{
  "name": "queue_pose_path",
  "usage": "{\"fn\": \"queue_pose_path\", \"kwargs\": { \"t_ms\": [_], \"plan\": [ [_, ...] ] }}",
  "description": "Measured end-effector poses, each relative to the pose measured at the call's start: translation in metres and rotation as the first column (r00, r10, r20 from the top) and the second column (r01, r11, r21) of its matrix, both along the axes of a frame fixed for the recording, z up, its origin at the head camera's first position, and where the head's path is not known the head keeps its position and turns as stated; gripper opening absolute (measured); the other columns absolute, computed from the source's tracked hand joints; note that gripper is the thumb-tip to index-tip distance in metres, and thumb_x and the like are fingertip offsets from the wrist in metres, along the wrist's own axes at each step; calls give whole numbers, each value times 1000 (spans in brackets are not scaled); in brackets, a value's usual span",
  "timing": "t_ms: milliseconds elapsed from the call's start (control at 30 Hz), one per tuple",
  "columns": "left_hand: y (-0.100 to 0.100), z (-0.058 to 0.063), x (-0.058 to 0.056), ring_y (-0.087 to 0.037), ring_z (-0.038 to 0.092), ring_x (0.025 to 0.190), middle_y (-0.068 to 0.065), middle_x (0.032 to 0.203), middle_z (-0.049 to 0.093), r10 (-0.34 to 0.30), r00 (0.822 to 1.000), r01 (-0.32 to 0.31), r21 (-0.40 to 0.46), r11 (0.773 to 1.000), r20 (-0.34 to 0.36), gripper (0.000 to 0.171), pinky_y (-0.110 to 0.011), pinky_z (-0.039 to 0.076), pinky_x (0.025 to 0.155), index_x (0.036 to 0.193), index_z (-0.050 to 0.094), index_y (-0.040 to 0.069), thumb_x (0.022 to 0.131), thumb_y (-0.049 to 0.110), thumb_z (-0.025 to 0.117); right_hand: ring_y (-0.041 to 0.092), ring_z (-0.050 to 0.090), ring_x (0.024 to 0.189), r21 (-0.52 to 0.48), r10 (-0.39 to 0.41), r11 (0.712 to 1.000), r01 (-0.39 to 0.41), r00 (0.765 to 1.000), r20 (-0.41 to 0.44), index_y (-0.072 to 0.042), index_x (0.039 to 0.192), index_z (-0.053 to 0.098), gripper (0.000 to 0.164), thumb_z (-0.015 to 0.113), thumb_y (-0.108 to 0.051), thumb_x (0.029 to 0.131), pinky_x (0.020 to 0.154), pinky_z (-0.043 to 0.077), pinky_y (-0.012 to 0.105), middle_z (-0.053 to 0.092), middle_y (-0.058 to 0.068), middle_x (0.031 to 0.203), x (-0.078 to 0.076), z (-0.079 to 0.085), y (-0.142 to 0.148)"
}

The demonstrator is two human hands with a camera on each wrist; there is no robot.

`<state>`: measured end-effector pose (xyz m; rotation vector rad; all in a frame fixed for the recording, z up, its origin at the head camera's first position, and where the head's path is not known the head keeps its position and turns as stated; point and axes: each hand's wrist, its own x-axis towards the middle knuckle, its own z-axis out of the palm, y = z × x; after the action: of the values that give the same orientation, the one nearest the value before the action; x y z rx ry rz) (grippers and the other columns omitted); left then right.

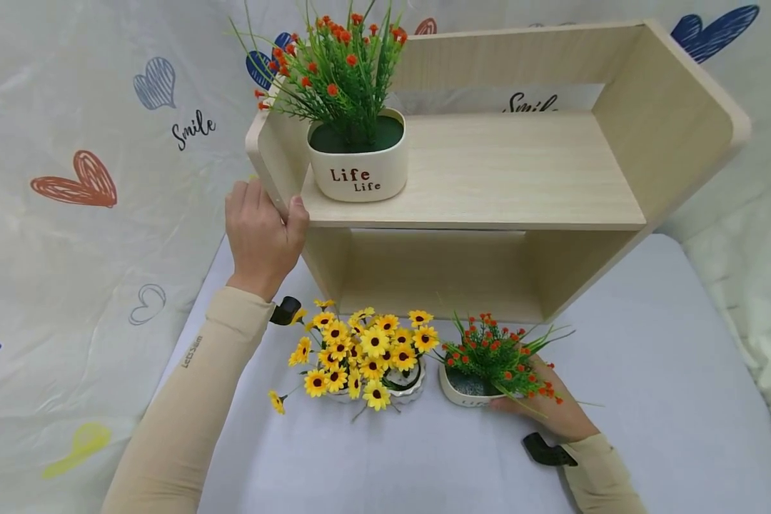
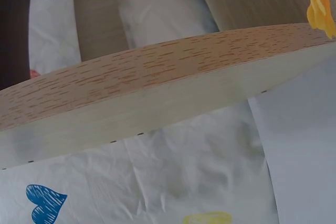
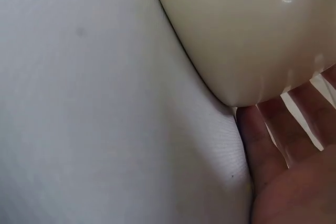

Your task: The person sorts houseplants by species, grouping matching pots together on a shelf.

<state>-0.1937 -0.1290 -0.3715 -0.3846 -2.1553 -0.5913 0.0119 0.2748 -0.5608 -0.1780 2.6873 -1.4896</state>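
- The right hand [image 1: 555, 415] holds the small oval planter of red flowers [image 1: 485, 360], thumb at its front and fingers against its side, partly hidden by foliage; the planter is low on the white-covered table [image 1: 623, 343], in front of the shelf.
- The left hand [image 1: 260, 239] grips the left side panel [image 1: 273, 175] of the two-tier wooden shelf [image 1: 514, 168], thumb on the front edge.
- Just left of the right hand's planter, yellow daisy-like flowers [image 1: 369, 350] spread over white pots, which they largely hide.
- Above and to the right of the left hand, a larger "Life" planter [image 1: 358, 168] with red flowers stands upright on the shelf's upper board.
- Beyond both hands hangs a pale sheet [image 1: 116, 264] printed with hearts and "Smile".
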Motion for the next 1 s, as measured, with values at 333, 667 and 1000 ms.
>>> {"fn": "queue_pose_path", "kwargs": {
  "t_ms": [333,667,1000],
  "plan": [
    [-2,0,2,-41,45,79,-26,90,63,1,1000,-1,-2,1000,-4,49,-50,33,74,97,62,-9,96,35,41,-19,48,127,-1,-16,1000,16,999,-38,-23,151,50,89,93,-22,73,103,33,2,56,-29,140,2,-3,0],
    [0,1,1,-40,46,80,-26,89,62,3,1000,-3,-17,1000,-15,49,-50,34,73,96,62,-9,97,35,41,-4,41,137,100,-146,986,130,974,171,-20,159,39,98,89,-38,77,100,30,4,48,5,160,7,11,1],
    [0,2,4,-39,48,81,-25,88,63,21,1000,-21,-32,999,-1,51,-48,35,73,100,63,-10,97,35,39,-18,48,112,100,-198,978,182,961,191,-21,144,51,76,88,-36,79,94,42,10,61,-4,138,14,32,7]
  ]
}}
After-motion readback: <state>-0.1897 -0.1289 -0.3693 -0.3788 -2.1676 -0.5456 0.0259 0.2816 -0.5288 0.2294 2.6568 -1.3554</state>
